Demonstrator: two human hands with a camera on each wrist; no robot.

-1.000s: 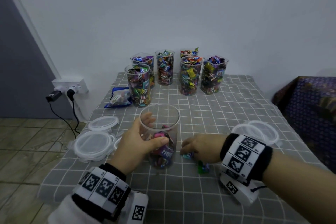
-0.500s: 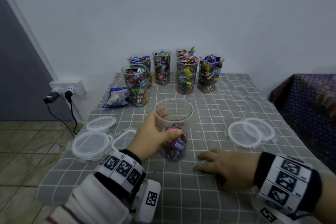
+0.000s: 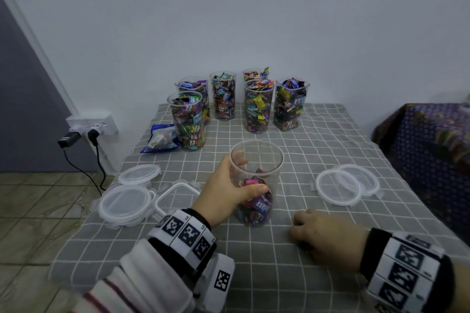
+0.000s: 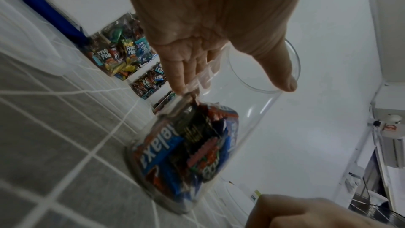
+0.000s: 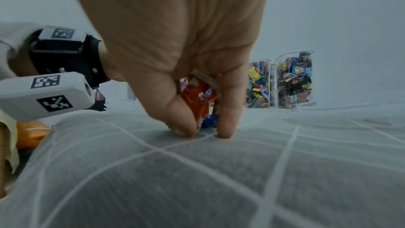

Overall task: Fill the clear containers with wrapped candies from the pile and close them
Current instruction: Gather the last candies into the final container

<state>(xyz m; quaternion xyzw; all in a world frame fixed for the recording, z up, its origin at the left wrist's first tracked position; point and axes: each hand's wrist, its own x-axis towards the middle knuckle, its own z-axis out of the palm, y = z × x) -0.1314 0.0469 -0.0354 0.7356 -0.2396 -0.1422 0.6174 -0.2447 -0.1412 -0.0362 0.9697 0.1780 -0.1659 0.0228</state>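
Few candies [image 5: 198, 100], light and crinkly, sit clenched between the right hand's [image 3: 328, 239] fingertips [image 5: 225, 127]. The left hand [image 3: 225, 194] wraps a stiff, slick cup [image 3: 256, 185] at mid-wall, the safest place to grip.

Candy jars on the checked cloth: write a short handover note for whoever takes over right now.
Left hand grips the part-filled container, upright on the tablecloth.
Right hand pinches wrapped candies against the cloth beside it.
Done: six full containers stand at the back, unlidded.
Left: top up this one, then fit lids on all.
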